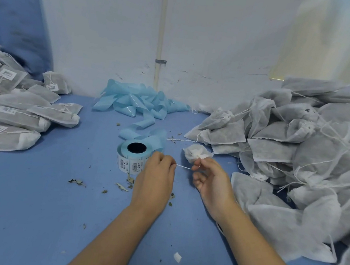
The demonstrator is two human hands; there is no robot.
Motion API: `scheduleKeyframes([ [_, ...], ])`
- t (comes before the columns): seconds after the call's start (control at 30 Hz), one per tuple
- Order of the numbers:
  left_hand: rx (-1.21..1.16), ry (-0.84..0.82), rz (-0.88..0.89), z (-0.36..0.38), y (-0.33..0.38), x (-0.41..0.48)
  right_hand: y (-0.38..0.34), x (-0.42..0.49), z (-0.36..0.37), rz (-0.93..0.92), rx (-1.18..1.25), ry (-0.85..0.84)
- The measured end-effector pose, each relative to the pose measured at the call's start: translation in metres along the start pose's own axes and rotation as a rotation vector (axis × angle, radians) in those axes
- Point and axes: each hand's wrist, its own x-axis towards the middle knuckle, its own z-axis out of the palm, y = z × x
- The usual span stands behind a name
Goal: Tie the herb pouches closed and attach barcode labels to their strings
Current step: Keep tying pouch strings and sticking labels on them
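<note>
A white herb pouch (193,153) lies on the blue table just beyond my hands, its gathered mouth facing me. Its white string (184,167) runs taut between my two hands. My left hand (156,176) pinches one end of the string at its fingertips. My right hand (210,177) pinches the string close to the pouch mouth, the other fingers loosely curled. The roll of barcode labels (133,157) stands right beside my left hand, printed labels showing on its side.
A pile of labelled pouches (20,106) fills the left side. A large heap of pouches with loose strings (302,157) covers the right. Pale blue backing strip (138,104) is heaped at the back by the wall. Dried leaf crumbs (120,186) dot the table.
</note>
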Motion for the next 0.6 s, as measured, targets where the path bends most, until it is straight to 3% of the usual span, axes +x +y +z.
scheduleKeyframes([
  [0.23,0.042,0.044,0.231,-0.001,0.009,-0.004,0.012,-0.010,0.005,-0.514,-1.247,0.098],
  [0.33,-0.008,0.013,0.246,0.004,0.007,-0.003,0.013,-0.015,0.007,-0.638,-1.392,0.119],
  [0.47,-0.184,-0.020,0.047,0.003,0.002,0.000,0.014,-0.017,0.007,-0.709,-1.500,0.054],
  [0.6,-0.152,0.029,0.136,0.003,0.002,-0.001,0.014,-0.016,0.008,-0.756,-1.497,0.023],
])
